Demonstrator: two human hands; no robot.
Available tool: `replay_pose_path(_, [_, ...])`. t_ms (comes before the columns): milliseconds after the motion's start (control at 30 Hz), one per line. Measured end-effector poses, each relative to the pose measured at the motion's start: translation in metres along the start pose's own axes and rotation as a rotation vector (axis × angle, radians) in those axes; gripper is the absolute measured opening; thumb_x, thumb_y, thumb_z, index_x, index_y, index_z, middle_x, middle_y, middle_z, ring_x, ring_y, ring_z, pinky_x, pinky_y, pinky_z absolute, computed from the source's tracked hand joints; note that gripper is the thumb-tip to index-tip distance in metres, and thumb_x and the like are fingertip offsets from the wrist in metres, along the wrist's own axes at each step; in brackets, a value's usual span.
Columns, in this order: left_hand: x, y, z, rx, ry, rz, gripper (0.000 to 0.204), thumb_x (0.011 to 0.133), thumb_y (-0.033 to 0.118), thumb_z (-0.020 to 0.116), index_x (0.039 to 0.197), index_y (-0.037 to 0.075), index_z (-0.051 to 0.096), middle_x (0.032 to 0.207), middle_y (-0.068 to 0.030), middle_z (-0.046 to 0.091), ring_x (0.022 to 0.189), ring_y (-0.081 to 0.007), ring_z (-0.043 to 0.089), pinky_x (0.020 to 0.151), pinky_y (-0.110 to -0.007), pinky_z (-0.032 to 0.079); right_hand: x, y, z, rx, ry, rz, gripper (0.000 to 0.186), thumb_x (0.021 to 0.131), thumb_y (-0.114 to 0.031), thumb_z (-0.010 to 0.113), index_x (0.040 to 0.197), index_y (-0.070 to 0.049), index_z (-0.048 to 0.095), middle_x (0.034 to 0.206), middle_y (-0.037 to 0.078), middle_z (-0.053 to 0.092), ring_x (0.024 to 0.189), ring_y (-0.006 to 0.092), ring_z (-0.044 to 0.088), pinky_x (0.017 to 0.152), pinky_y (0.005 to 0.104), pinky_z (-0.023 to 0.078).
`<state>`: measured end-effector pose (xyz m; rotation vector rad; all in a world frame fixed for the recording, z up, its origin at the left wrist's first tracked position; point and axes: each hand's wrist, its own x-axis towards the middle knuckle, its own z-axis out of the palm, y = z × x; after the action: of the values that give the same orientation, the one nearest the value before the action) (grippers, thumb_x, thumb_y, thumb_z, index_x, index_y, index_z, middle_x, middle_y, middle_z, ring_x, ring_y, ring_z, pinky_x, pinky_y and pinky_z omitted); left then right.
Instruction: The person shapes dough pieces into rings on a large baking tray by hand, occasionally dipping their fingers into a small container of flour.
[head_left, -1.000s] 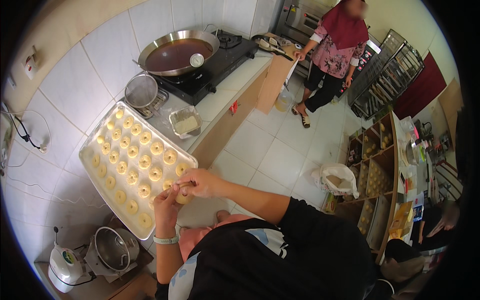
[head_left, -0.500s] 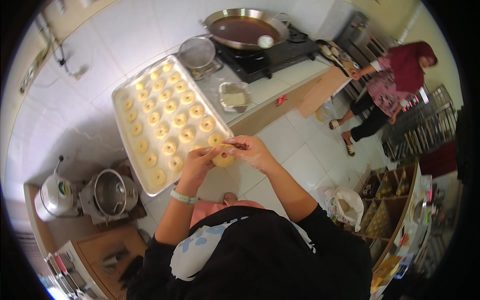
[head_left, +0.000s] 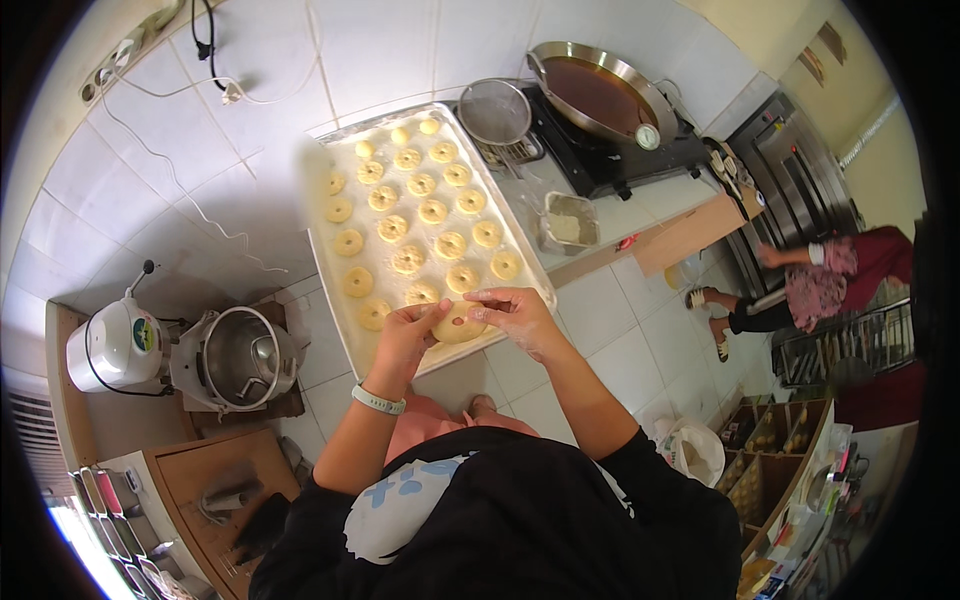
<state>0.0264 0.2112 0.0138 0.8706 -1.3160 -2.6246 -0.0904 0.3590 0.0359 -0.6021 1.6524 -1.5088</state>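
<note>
Pinching dough ring (head_left: 456, 334) between left hand (head_left: 403, 335) and right hand (head_left: 524, 320). Beyond hands, count many holed rings (head_left: 439, 246), three balls (head_left: 400, 135) apparently unholed, on tray (head_left: 383, 280).

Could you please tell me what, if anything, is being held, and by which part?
A ring of dough, held by its rim: the left grip has its left side, the right grip its upper right.
</note>
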Motion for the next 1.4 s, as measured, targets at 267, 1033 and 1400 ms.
replay_pose_path(267, [0.024,0.104,-0.124,-0.088,0.005,0.033,0.032,0.083,0.023,0.067,0.094,-0.007,0.063,0.083,-0.0082,0.066,0.078,-0.0144,0.063,0.069,-0.027,0.050,0.116,-0.034,0.120,0.039,-0.022,0.012,0.035,0.081,-0.005,0.065,0.114,0.003,0.058,0.102,0.008,0.063,0.086,0.0127,0.061,0.078,0.0233,0.048])
replay_pose_path(1033, [0.137,0.175,-0.261,-0.172,0.642,0.389,0.035,0.088,0.021,0.060,0.109,-0.007,0.056,0.103,-0.0131,0.062,0.102,-0.0210,0.058,0.093,-0.032,0.044,0.486,-0.019,0.133,0.119,-0.203,0.383,0.026,0.078,-0.007,0.067,0.102,0.001,0.062,0.095,0.008,0.066,0.085,0.0145,0.063,0.073,0.0259,0.052])
replay_pose_path(1400, [0.085,0.101,-0.300,-0.419,1.017,0.370,0.025,0.089,0.020,0.058,0.097,-0.004,0.060,0.096,-0.0137,0.063,0.095,-0.0245,0.061,0.091,-0.037,0.045,0.711,0.008,0.192,-0.631,-0.199,-0.199,0.020,0.069,-0.004,0.065,0.089,0.000,0.064,0.072,0.010,0.064,0.065,0.0155,0.061,0.057,0.0280,0.047])
